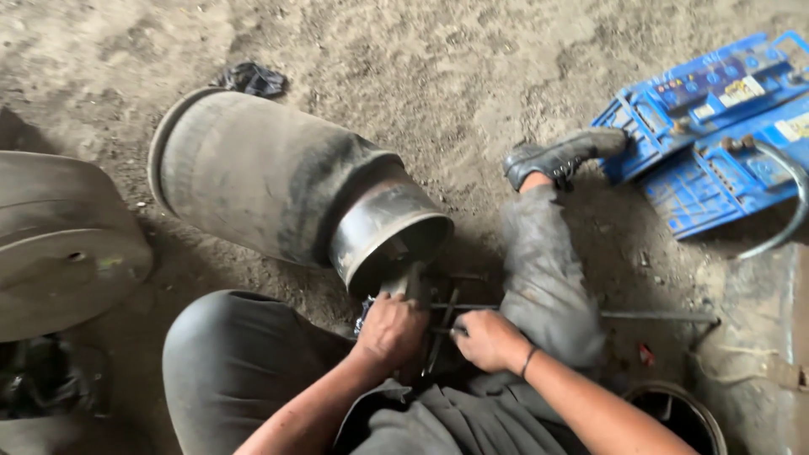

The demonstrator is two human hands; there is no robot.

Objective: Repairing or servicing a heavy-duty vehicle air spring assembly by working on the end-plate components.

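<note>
1. sitting on the dirt floor, the person works at the open metal end of a large rubber air bellows that lies on its side, tilted toward the lap.
2. the left hand is clenched around a dark tool handle just below the metal piston rim of the bellows – the tool's upper end touches or sits just inside that rim; which one cannot be told.
3. the right hand is closed in a grip on a thin steel rod that runs level along the floor toward the right edge of view; a dark band circles its wrist.
4. between the two hands more dark rods cross each other, half hidden in shadow.
5. the person's right leg, in grey trousers, stretches away from the hands, ending in a black shoe – its toe touches a blue plastic battery case.
6. a curved grey hose lies across that blue case near the right edge.
7. a second worn rubber piece rests at the left edge of the floor, well apart from the hands.
8. a black rag lies on the dirt beyond the far end of the bellows.
9. a round dark container rim shows at the bottom right, near the right forearm.
</note>
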